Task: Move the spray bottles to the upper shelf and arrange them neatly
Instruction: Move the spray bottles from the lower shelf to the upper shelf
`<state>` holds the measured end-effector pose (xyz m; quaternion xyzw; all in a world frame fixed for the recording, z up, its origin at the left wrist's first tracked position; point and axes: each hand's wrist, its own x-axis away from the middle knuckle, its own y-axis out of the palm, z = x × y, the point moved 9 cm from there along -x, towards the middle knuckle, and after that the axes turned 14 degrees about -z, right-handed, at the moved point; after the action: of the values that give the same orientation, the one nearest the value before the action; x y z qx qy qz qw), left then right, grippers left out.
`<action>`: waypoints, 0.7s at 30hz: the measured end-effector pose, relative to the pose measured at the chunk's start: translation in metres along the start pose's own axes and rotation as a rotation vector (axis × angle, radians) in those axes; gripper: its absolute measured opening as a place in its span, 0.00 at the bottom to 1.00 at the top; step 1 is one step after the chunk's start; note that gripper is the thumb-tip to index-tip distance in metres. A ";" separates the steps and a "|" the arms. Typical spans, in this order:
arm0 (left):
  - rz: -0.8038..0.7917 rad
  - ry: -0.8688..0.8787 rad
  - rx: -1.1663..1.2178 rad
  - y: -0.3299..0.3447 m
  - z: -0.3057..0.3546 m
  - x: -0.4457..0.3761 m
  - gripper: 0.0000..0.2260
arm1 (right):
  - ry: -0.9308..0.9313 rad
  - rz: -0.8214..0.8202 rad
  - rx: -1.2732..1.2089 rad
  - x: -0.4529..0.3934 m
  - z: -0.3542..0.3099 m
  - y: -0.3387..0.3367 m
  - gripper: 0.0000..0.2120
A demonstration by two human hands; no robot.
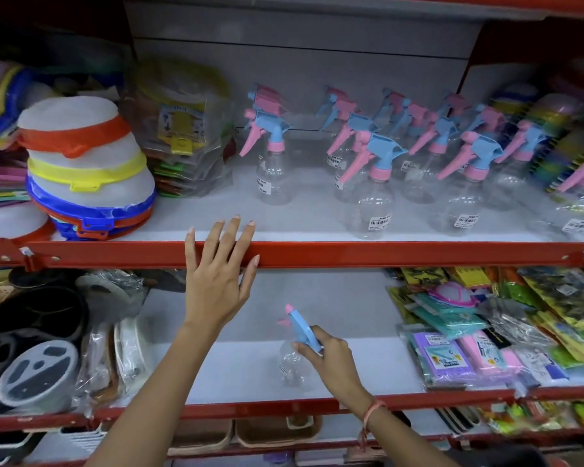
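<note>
Several clear spray bottles (373, 193) with pink and blue trigger heads stand in loose rows on the upper shelf (317, 253); one bottle (274, 170) stands apart at the left of the group. On the lower shelf (236, 372) stands a single clear spray bottle (292, 365) with a blue head. My right hand (331, 358) is closed around that bottle's head and neck. My left hand (218, 267) rests with fingers spread on the red front edge of the upper shelf and holds nothing.
Stacked round containers with coloured rims (88, 170) and packaged goods (186, 136) fill the upper shelf's left. Black dishes (34, 345) sit lower left; packets (506, 325) crowd the lower right. Bare shelf lies left of the single bottle.
</note>
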<state>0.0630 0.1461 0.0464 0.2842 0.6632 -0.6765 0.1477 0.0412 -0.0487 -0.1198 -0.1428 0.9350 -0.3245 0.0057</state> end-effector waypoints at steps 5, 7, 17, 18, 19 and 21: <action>-0.004 0.000 0.018 0.000 0.001 0.001 0.23 | -0.148 0.053 -0.137 0.024 -0.044 -0.040 0.07; -0.005 -0.001 0.024 -0.001 0.001 0.002 0.23 | -0.208 0.075 -0.168 0.035 -0.067 -0.058 0.06; -0.056 -0.004 0.066 0.001 0.003 0.006 0.24 | -0.514 0.323 -0.214 0.058 -0.184 -0.155 0.13; -0.057 -0.007 0.071 0.001 0.003 0.006 0.24 | -0.537 0.337 -0.215 0.055 -0.194 -0.163 0.13; -0.060 -0.009 0.077 0.001 0.003 0.006 0.24 | -0.558 0.341 -0.220 0.049 -0.204 -0.170 0.12; -0.065 -0.010 0.089 0.001 0.003 0.005 0.24 | -0.594 0.346 -0.231 0.035 -0.219 -0.179 0.09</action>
<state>0.0588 0.1437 0.0428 0.2655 0.6408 -0.7110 0.1160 0.0317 -0.0596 0.1643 -0.0699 0.9334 -0.1556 0.3157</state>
